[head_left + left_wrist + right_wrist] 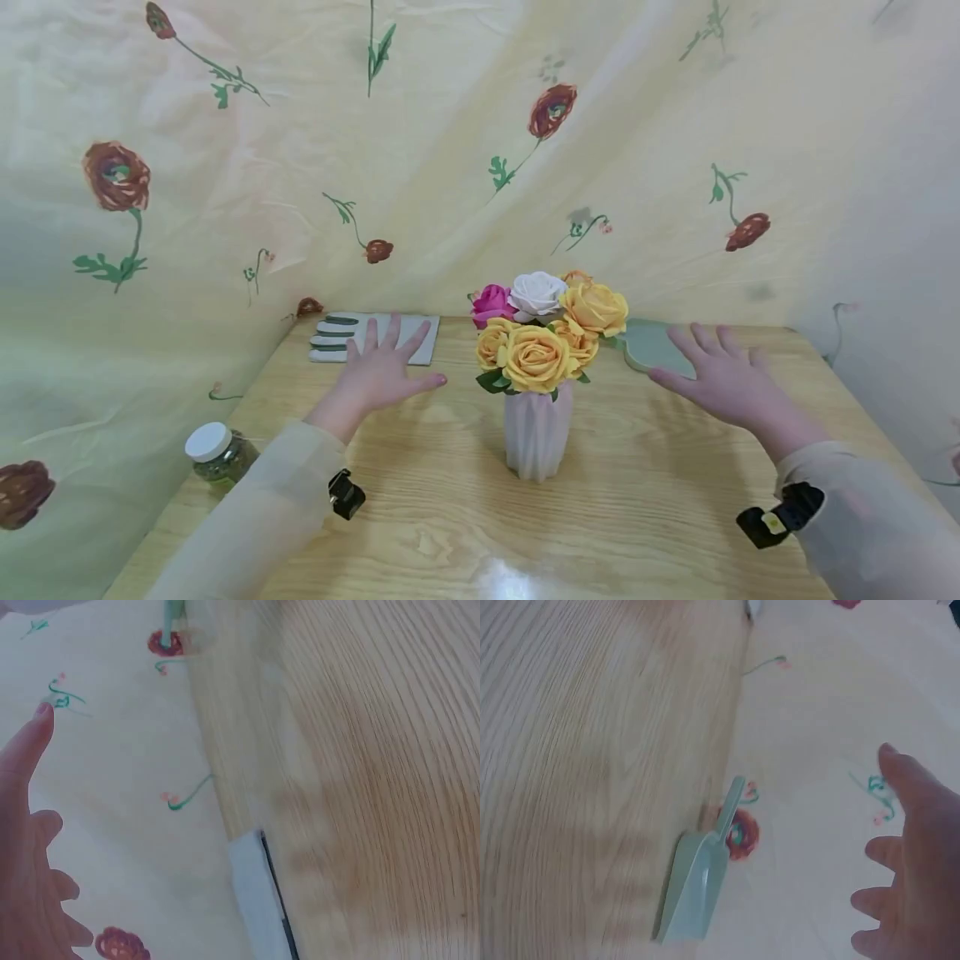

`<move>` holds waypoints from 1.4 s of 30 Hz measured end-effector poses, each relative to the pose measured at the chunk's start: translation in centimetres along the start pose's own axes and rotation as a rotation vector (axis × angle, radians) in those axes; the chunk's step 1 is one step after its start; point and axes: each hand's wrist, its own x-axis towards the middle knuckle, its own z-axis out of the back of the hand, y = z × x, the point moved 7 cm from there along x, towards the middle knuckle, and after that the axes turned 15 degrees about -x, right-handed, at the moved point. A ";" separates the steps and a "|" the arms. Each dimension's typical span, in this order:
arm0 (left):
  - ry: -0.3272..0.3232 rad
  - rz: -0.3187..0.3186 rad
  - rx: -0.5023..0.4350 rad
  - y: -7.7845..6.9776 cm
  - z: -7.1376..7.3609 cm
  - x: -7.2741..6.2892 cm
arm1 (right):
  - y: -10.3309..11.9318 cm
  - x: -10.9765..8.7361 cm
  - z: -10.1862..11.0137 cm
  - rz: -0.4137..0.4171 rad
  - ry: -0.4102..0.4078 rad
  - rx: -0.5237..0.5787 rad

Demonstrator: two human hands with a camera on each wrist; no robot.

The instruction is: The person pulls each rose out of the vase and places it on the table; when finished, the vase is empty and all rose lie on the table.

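Note:
My left hand [378, 371] is held over the table with its fingers spread and nothing in it. Behind it at the back left lies a flat pale grey thing with finger-like strips and dark green gaps [420, 337]; its kind is unclear. My right hand [723, 379] is also spread and holds nothing. Close to it at the back right is a pale green dustpan [697, 881] with a short handle, partly covered by the hand in the head view. Between the hands stands a ribbed pale vase [536, 433], filled with yellow, white and pink artificial roses [536, 358].
A clear jar [228, 462] with a white lid and dark contents stands at the table's left edge, partly behind the left sleeve. The wooden table [450, 533] meets a flower-printed cloth [450, 150] at the back and sides. Black cameras [347, 494] sit on both wrists.

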 end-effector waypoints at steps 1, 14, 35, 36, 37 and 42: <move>0.000 -0.006 -0.011 -0.3 -0.1 -0.1 | 0.4 0.0 0.1 0.009 -0.005 0.012; 0.038 -0.138 -0.177 -4.0 -2.0 -1.4 | 5.7 -1.1 2.6 0.182 -0.065 0.486; 0.127 -0.371 -0.771 -9.7 -6.1 -2.5 | 10.0 -1.1 4.4 0.156 -0.171 1.062; 0.129 -0.353 -0.786 -9.7 -6.3 -2.5 | 10.1 -1.1 4.5 0.154 -0.176 1.081; 0.129 -0.335 -0.798 -9.7 -6.5 -2.6 | 10.2 -1.1 4.5 0.149 -0.181 1.092; 0.101 -0.296 -0.865 -9.9 -7.3 -2.4 | 10.4 -1.1 4.6 0.118 -0.191 1.143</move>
